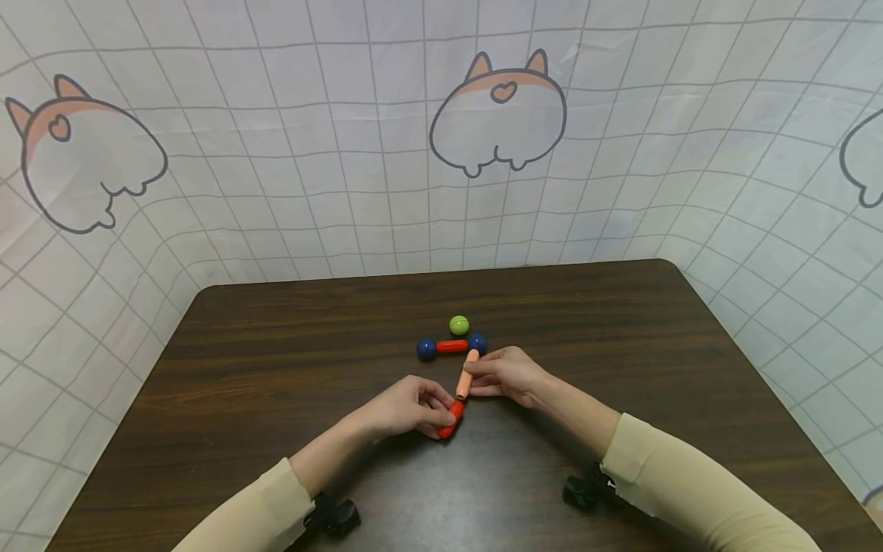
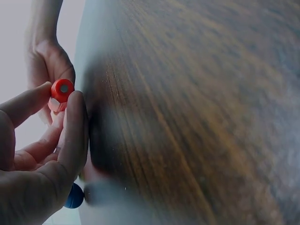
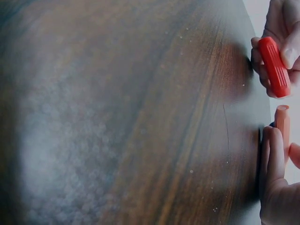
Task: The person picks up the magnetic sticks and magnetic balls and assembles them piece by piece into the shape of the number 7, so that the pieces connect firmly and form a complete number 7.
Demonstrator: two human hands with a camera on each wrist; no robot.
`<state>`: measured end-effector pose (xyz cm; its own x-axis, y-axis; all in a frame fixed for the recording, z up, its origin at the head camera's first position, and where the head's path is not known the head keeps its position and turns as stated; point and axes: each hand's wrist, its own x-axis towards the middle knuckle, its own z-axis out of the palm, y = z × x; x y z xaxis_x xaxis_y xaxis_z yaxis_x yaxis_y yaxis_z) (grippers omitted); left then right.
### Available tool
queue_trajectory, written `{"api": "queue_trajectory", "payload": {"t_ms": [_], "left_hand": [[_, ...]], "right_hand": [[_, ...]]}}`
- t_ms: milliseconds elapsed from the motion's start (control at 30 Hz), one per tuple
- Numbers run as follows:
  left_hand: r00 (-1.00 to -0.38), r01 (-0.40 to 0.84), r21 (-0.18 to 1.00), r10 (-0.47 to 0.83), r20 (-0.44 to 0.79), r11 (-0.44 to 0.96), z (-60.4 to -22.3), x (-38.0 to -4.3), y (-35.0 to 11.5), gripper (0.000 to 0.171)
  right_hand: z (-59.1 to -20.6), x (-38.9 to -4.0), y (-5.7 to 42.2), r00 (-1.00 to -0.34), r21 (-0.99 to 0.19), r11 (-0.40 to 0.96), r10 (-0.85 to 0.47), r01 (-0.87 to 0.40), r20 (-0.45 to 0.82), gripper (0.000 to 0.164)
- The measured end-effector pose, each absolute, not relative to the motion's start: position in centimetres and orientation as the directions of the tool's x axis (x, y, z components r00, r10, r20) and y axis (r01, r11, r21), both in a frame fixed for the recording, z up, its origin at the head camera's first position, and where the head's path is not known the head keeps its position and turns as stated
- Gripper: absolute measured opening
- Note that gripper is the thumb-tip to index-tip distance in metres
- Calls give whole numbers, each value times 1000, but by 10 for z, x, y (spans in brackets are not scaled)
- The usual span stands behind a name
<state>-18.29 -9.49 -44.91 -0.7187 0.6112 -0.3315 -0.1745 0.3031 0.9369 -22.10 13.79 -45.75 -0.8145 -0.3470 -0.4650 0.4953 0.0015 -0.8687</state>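
Note:
My left hand (image 1: 411,406) pinches a short red ribbed rod (image 1: 451,419) between thumb and fingers. Its end, with a small grey disc in the middle, faces the left wrist view. A peach-coloured rod (image 1: 467,374) is pinched by my right hand (image 1: 509,376). In the right wrist view the red rod (image 3: 275,68) and the peach rod (image 3: 282,119) point end to end, a small gap between them. The peach rod's far end overlaps the right blue ball (image 1: 477,342) in the head view.
Beyond the hands, another red rod (image 1: 451,346) lies between the left blue ball (image 1: 426,349) and the right one. A light green ball (image 1: 459,325) sits just behind them. The dark wooden table (image 1: 297,330) meets a white gridded curtain (image 1: 345,192) at the back.

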Motion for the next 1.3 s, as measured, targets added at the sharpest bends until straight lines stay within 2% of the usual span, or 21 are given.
{"api": "queue_trajectory", "payload": {"t_ms": [133, 367, 733, 1067, 1300], "left_hand": [[-733, -100, 927, 604, -314, 361, -447, -182, -97, 27], [-764, 134, 846, 598, -244, 517, -446, -181, -97, 16], [-756, 349, 728, 636, -153, 591, -444, -179, -97, 14], [-725, 457, 662, 680, -109, 594, -444, -182, -106, 12], [-725, 490, 630, 683, -90, 603, -444, -182, -110, 19]], "right_hand": [[-457, -222, 138, -813, -866, 2, -345, 499, -469, 36], [-457, -221, 138, -810, -863, 10, -341, 504, -477, 34], [-459, -221, 138, -811, -867, 12, -347, 499, -471, 34], [-458, -221, 138, -810, -864, 8, -342, 504, -476, 34], [-459, -222, 138, -810, -859, -2, -334, 512, -482, 32]]}}
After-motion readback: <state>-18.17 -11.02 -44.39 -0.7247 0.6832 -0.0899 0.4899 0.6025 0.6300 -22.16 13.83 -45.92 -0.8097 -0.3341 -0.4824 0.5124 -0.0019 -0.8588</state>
